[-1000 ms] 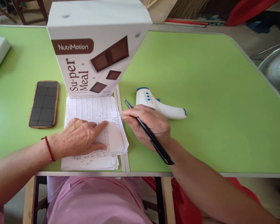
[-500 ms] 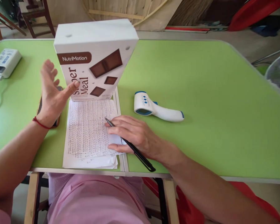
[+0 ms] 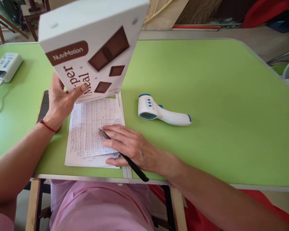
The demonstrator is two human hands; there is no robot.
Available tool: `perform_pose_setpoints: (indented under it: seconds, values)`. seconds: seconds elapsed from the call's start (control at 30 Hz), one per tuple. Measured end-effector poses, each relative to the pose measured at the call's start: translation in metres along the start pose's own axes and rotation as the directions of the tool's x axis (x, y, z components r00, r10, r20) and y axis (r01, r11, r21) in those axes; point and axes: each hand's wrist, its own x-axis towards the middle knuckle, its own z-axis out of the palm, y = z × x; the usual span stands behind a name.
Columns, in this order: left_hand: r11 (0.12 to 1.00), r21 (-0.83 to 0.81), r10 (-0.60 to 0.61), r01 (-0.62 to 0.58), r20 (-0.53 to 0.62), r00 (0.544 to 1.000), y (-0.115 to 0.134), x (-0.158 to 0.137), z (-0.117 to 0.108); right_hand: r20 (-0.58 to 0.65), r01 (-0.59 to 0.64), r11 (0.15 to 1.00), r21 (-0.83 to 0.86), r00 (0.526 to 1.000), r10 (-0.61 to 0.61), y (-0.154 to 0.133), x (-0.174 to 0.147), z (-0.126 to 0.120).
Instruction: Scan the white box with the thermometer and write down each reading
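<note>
The thumb [image 3: 79, 91] of the left hand [image 3: 61, 100] presses on the printed front of the white box [image 3: 74, 35], near its lower left corner; the other fingers go behind its left edge, mostly hidden, so the corner is pinched between them. The box leans to the left, its bottom over the far end of the papers [image 3: 91, 128]; whether it touches them I cannot tell. The right hand [image 3: 132, 146] lies palm down over the near right part of the papers, fingers stretched and a little parted, thumb well apart from them. The black pen [image 3: 137, 169] is tucked beneath the index finger, its tip pointing at the writing. The phone [image 3: 43, 107] is partly hidden behind the left hand. Farther right, the white thermometer [image 3: 170, 116] lies on the green table [image 3: 219, 112].
</note>
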Motion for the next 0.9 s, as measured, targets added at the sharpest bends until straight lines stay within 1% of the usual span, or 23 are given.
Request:
perform_pose_setpoints:
  seconds: [0.1, 0.17, 0.23, 0.37, 0.57, 0.67, 0.73, 0.8, 0.9]
  values:
    - [0.998, 0.025, 0.062, -0.062, 0.008, 0.998, 0.013, -0.001, 0.003, 0.01, -0.015, 1.0, -0.007, 1.0, 0.015, 0.008, 0.0, -0.001]
    - [0.997, 0.06, 0.052, -0.053, 0.028, 0.998, 0.019, -0.002, 0.005, 0.018, -0.031, 0.999, -0.022, 0.999, 0.031, 0.011, 0.001, -0.002]
    - [0.991, 0.128, 0.032, -0.035, 0.021, 0.999, 0.022, -0.005, 0.005, 0.008, -0.025, 0.999, -0.024, 1.0, 0.025, 0.012, 0.002, -0.003]
    - [0.968, 0.25, -0.004, -0.004, 0.032, 0.999, 0.016, -0.008, 0.003, -0.024, -0.006, 1.0, -0.015, 1.0, 0.006, 0.009, 0.004, -0.004]
    - [0.971, 0.236, -0.04, 0.025, 0.057, 0.998, 0.008, -0.013, 0.005, -0.048, -0.005, 0.999, -0.042, 0.999, 0.003, 0.004, 0.005, -0.003]
    - [0.955, 0.296, -0.035, 0.017, 0.056, 0.998, 0.008, -0.017, 0.006, -0.092, -0.024, 0.999, -0.046, 0.996, 0.019, 0.004, 0.004, -0.01]
    - [0.941, 0.339, -0.011, -0.019, 0.086, 0.996, 0.006, -0.02, 0.004, -0.121, -0.066, 0.991, -0.119, 0.991, 0.052, 0.004, 0.002, -0.018]
    - [0.931, 0.361, 0.006, -0.059, 0.148, 0.989, 0.003, -0.022, 0.0, -0.128, -0.127, 0.961, -0.247, 0.987, 0.098, 0.006, 0.0, -0.026]
    - [0.914, 0.399, -0.033, -0.069, 0.242, 0.97, -0.004, -0.023, -0.007, -0.105, -0.213, 0.891, -0.4, 0.977, 0.186, 0.009, -0.005, -0.035]
